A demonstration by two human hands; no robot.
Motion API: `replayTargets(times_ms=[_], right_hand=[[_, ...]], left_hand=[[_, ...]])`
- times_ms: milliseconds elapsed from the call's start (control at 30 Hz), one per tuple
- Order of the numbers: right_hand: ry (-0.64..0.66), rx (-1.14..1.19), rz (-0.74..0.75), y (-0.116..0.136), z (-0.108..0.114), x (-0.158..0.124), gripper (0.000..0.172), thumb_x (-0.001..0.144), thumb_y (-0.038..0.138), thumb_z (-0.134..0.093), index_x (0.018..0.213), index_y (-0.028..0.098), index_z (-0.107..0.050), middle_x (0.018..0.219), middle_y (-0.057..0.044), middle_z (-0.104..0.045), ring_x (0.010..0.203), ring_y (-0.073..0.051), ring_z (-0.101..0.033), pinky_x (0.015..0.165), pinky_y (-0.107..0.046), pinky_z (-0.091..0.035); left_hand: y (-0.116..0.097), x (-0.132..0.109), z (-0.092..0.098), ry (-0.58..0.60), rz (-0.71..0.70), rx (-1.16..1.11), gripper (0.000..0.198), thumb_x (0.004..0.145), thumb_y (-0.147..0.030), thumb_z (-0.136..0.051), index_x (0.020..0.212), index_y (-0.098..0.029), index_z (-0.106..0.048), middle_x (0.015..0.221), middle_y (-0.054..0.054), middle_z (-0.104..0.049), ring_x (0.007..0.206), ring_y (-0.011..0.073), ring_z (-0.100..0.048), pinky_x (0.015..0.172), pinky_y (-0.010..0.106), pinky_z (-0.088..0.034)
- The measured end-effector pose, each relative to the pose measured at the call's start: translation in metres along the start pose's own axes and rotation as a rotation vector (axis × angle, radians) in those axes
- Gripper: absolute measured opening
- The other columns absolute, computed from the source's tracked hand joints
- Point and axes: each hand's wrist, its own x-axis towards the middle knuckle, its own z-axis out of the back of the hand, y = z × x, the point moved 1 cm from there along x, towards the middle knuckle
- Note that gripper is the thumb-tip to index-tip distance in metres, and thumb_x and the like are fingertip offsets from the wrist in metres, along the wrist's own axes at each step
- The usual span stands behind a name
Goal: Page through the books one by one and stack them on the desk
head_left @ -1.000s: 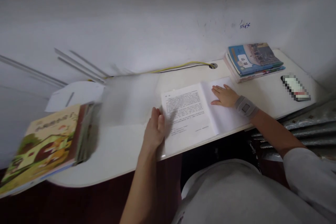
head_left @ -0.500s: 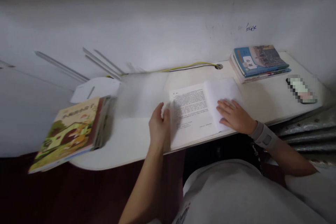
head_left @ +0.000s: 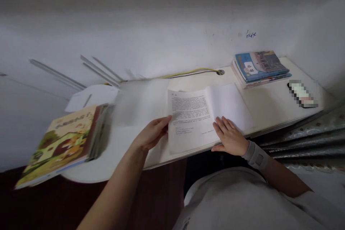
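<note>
One pile of bks (head_left: 58, 145) is far L, picture cover up, jutting past the end of the desk (head_left: 118, 143). Next along, mid-desk nr the front edge, lies the bk (head_left: 208, 115), open, printed pg (head_left: 188, 115) L, blank pg (head_left: 229, 104) R. Step in hand is prob. working the printed pg by its outer edge. To do it well, imo: take a single leaf only, lift w/ a light pinch, don't tug toward the body or paper may crease; rest some weight by the gutter so the bk won't slide or spring shut; front edge is v. close, so watch for overhang. Hands, L to R: L hand (head_left: 152, 133) is nearly closed, thumb + fingers together at the L margin, apparently pinching the pg edge; can't tell how many leaves, as lower fingers are partly hidden. R hand (head_left: 230, 138) is flat, palm down, grasping nothing, fingers slightly spread, tips on the bk at the gutter, thumb out toward its bottom edge. Wristband (head_left: 256, 156) on that wrist. Further R, apart from the hands: blue pile (head_left: 260, 66) at back, then phone (head_left: 302, 93), screen pixelated, nr the R end.
</note>
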Motion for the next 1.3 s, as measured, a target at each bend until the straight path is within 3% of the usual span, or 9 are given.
replayTargets(times_ms=[233, 367, 467, 533, 700, 833, 933, 1067, 1300], right_hand=[[-0.002, 0.457, -0.022, -0.026, 0.019, 0.011, 0.086, 0.086, 0.071, -0.036, 0.145, 0.009, -0.035, 0.148, -0.021, -0.039, 0.138, -0.032, -0.035, 0.114, -0.050, -0.029], [-0.075, 1.036, -0.139, -0.056, 0.043, 0.024, 0.082, 0.084, 0.076, -0.033, 0.145, 0.021, -0.036, 0.149, -0.013, -0.040, 0.133, -0.027, -0.044, 0.110, -0.048, -0.035], [-0.122, 1.490, -0.294, -0.076, 0.060, 0.027, 0.083, 0.082, 0.080, -0.024, 0.139, 0.024, -0.045, 0.136, -0.012, -0.056, 0.118, -0.028, -0.058, 0.098, -0.050, -0.047], [-0.133, 1.597, -0.396, -0.089, 0.063, 0.024, 0.077, 0.082, 0.079, -0.032, 0.125, 0.021, -0.058, 0.122, -0.012, -0.066, 0.109, -0.029, -0.064, 0.094, -0.049, -0.051], [-0.252, 1.277, -0.533, -0.123, 0.041, 0.005, 0.051, 0.075, 0.058, -0.063, 0.107, 0.019, -0.066, 0.112, -0.008, -0.071, 0.106, -0.029, -0.065, 0.098, -0.049, -0.048], [-0.387, 0.837, -0.555, -0.138, 0.023, -0.011, 0.069, 0.079, 0.063, -0.055, 0.130, 0.016, -0.052, 0.135, -0.015, -0.055, 0.127, -0.030, -0.050, 0.107, -0.052, -0.039], [-0.375, 0.569, -0.522, -0.136, 0.018, -0.020, 0.072, 0.086, 0.063, -0.045, 0.139, 0.014, -0.042, 0.143, -0.018, -0.046, 0.133, -0.029, -0.044, 0.110, -0.052, -0.034], [-0.331, 0.337, -0.404, -0.126, 0.015, -0.022, 0.077, 0.088, 0.066, -0.037, 0.138, 0.008, -0.044, 0.136, -0.023, -0.052, 0.128, -0.032, -0.048, 0.108, -0.053, -0.036], [-0.340, 0.239, -0.373, -0.128, 0.008, -0.020, 0.074, 0.090, 0.064, -0.035, 0.136, 0.008, -0.046, 0.134, -0.023, -0.054, 0.127, -0.033, -0.048, 0.107, -0.056, -0.036]], left_hand=[[-0.047, -0.012, -0.052, -0.104, -0.261, 0.073, 0.021, 0.060, -0.033, -0.071, 0.062, -0.015, -0.061, 0.060, 0.003, -0.062, 0.056, 0.0171, -0.059, 0.055, 0.029, -0.050], [-0.073, -0.018, -0.104, 0.060, -0.477, 0.207, 0.032, 0.070, -0.046, -0.064, 0.073, -0.014, -0.065, 0.057, 0.002, -0.060, 0.060, 0.0160, -0.061, 0.062, 0.028, -0.051], [-0.062, -0.011, -0.135, 0.192, -0.607, 0.399, 0.047, 0.082, -0.055, -0.050, 0.093, -0.013, -0.067, 0.077, 0.007, -0.069, 0.079, 0.0200, -0.066, 0.080, 0.035, -0.052], [-0.040, -0.001, -0.143, 0.114, -0.714, 0.605, 0.047, 0.087, -0.052, -0.044, 0.100, -0.013, -0.066, 0.094, 0.011, -0.070, 0.093, 0.0234, -0.065, 0.089, 0.040, -0.050], [0.033, 0.020, -0.128, -0.152, -0.843, 0.989, 0.045, 0.092, -0.038, -0.040, 0.126, -0.010, -0.053, 0.133, 0.021, -0.053, 0.126, 0.0283, -0.050, 0.106, 0.045, -0.039], [0.072, 0.014, -0.114, -0.038, -0.872, 1.231, 0.073, 0.089, -0.056, -0.045, 0.143, -0.009, -0.034, 0.147, 0.026, -0.037, 0.140, 0.0346, -0.031, 0.110, 0.053, -0.031], [0.082, 0.007, -0.113, 0.029, -0.890, 1.398, 0.091, 0.081, -0.068, -0.048, 0.149, -0.011, -0.025, 0.152, 0.027, -0.025, 0.143, 0.0376, -0.021, 0.111, 0.057, -0.024], [0.080, 0.003, -0.119, -0.039, -0.906, 1.496, 0.093, 0.078, -0.072, -0.048, 0.148, -0.013, -0.030, 0.153, 0.026, -0.024, 0.141, 0.0385, -0.027, 0.110, 0.056, -0.025], [0.077, 0.002, -0.122, -0.026, -0.905, 1.517, 0.099, 0.075, -0.078, -0.044, 0.150, -0.016, -0.028, 0.154, 0.023, -0.025, 0.140, 0.0388, -0.028, 0.110, 0.054, -0.023]])
